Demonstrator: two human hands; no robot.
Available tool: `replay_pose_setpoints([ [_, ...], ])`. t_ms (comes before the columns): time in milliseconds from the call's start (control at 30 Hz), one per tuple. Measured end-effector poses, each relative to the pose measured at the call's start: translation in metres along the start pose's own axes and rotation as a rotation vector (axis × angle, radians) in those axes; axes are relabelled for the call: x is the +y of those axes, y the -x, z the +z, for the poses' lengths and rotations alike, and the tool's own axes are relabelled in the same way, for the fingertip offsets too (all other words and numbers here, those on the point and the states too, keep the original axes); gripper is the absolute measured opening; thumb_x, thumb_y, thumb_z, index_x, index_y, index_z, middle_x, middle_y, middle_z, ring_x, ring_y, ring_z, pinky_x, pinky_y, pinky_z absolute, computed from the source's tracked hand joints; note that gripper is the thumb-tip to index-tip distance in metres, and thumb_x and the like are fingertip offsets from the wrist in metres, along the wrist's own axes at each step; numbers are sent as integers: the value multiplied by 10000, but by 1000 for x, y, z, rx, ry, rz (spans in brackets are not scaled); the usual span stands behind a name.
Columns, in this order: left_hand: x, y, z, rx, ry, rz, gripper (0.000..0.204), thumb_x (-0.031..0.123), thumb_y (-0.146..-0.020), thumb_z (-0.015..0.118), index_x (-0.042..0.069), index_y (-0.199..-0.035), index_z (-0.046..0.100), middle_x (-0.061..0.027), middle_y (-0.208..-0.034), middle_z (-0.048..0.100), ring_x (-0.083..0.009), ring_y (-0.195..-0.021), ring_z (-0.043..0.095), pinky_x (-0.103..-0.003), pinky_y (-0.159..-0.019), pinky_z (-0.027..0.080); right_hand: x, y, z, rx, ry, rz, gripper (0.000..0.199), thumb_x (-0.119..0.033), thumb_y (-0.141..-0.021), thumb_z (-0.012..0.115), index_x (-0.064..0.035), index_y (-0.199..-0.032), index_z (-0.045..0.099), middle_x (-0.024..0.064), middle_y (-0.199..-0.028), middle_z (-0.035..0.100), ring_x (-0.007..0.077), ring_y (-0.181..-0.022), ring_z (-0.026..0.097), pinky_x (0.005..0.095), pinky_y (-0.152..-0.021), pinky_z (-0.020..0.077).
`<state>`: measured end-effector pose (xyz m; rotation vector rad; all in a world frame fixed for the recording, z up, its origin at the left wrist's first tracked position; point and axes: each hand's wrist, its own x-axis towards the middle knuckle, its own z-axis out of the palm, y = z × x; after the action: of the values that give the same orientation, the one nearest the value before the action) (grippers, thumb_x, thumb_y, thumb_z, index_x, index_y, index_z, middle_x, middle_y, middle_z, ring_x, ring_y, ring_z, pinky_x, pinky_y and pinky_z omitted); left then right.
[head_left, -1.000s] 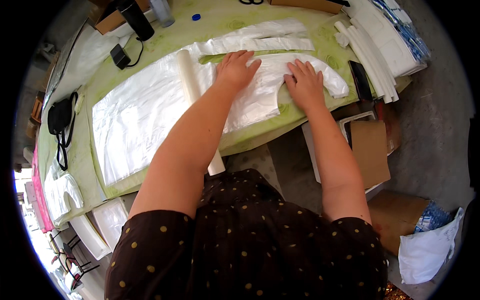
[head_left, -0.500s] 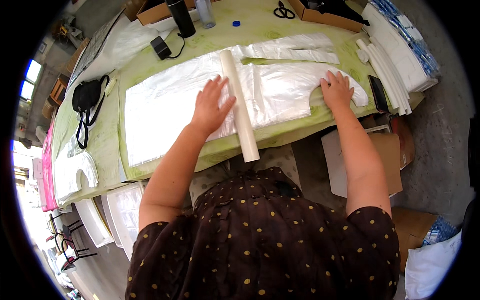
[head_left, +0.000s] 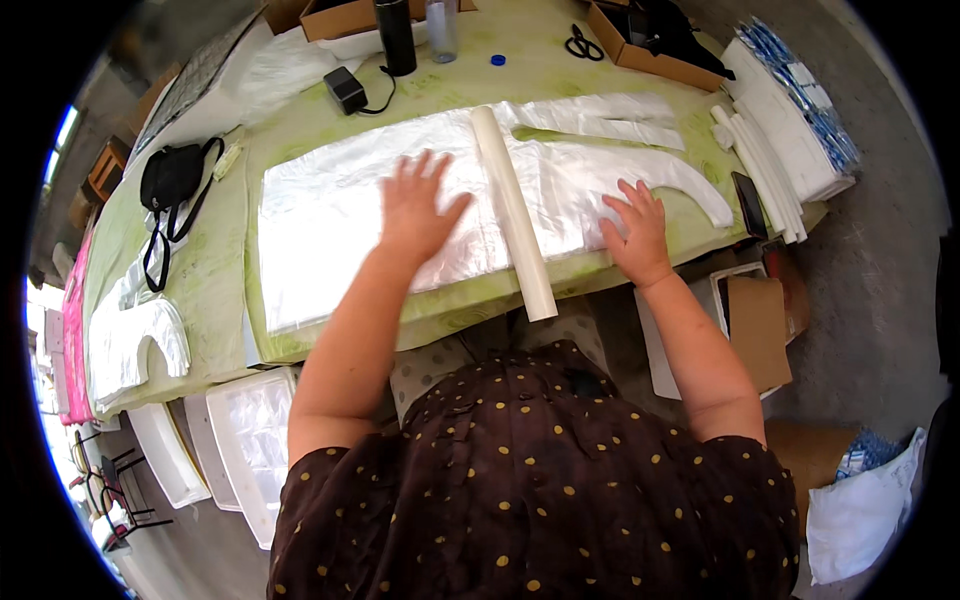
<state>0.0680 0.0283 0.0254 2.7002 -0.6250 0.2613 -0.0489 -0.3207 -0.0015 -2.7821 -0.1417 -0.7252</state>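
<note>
Head view: film (head_left: 340,235), white and glossy, lies spread along the front of the desk (head_left: 540,80), its broad part to your left, its curved and straight strips to your right. Laid out this way, its outline reads clearly, and most of it is within your reach.

Roll (head_left: 515,215) rests across the film, between your two hands. Its far end sits by the film's far edge; its near end juts past the desk's front edge. Judgement: its weight probably helps keep the film flat, and the overhang would make that end easy to take.

Your left grip (head_left: 418,220) is spread above the broad part, fingers apart, palm down, clamped on nothing. Your right grip (head_left: 640,240) is likewise spread, near the base of the curved strip, holding nothing. Whether either palm touches the film, you cannot tell from this angle. Flat, spread fingers would suit smoothing better than pinching.

Scissors (head_left: 583,45), cap (head_left: 498,60) and adapter (head_left: 346,92) lie beyond the film; phone (head_left: 748,205) and white tubes (head_left: 765,180) lie right of it, presumably set aside to leave the film unobstructed.
</note>
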Motion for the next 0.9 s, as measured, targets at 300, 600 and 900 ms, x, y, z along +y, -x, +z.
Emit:
replay_pose_setpoints([
  [300, -61, 36, -27, -139, -115, -348, 715, 578, -964, 553, 231, -1571, 403, -116, -1684, 239, -365, -1567, 119, -566, -1251, 56, -24, -10, 7, -268, -1, 193, 551, -440, -924, 636, -120, -1372, 613, 110, -1516, 509, 375, -1466, 353, 639, -1184, 194],
  [600, -30, 34, -27, 239, -37, -30, 633, 476, -944, 668, 189, -1487, 513, -144, -1583, 413, -373, -1499, 282, -550, -1234, 159, 10, 24, -21, 77, -52, 136, 382, -241, -922, 674, -79, -1266, 649, 164, -1388, 595, 406, -1342, 476, 497, -1146, 347],
  [900, 154, -15, 7, -242, 477, 392, 430, 294, -884, 748, 131, -1276, 679, -126, -1310, 620, -315, -1133, 634, -391, -972, 525, 5, 52, 0, 286, -294, 299, 306, -116, -905, 656, -47, -1203, 639, 165, -1301, 634, 361, -1252, 553, 476, -1136, 364],
])
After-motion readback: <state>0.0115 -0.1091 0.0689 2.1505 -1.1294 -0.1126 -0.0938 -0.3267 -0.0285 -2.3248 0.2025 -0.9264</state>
